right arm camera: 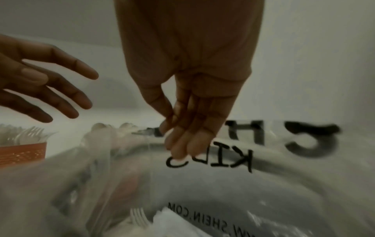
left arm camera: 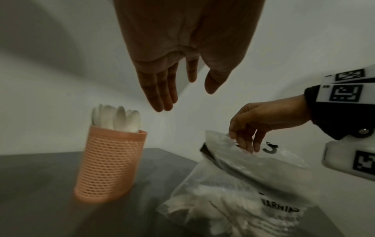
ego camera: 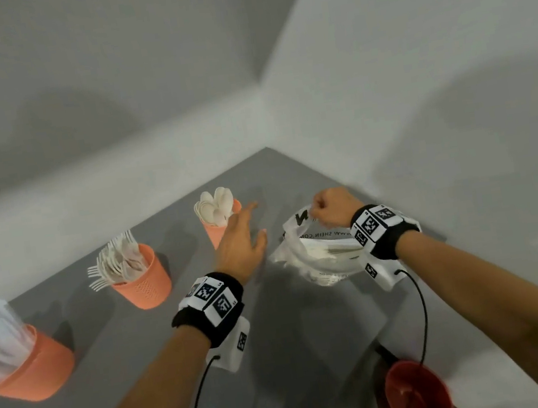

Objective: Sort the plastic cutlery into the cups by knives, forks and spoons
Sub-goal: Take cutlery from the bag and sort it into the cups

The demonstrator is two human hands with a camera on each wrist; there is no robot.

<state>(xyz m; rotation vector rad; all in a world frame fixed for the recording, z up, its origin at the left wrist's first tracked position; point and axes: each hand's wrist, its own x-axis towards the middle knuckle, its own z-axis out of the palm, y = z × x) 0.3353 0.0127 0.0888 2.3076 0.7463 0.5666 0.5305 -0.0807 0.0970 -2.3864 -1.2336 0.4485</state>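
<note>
Right hand pinches cutlery bag; left hand beside.

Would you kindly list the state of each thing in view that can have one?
Left hand: open, fingers spread, holding nothing.
Right hand: pinching the bag's rim.
Plastic bag: held open, cutlery inside.
Spoon cup: upright, spoons in it.
Fork cup: upright, full of forks.
Knife cup: upright, filled.
</note>
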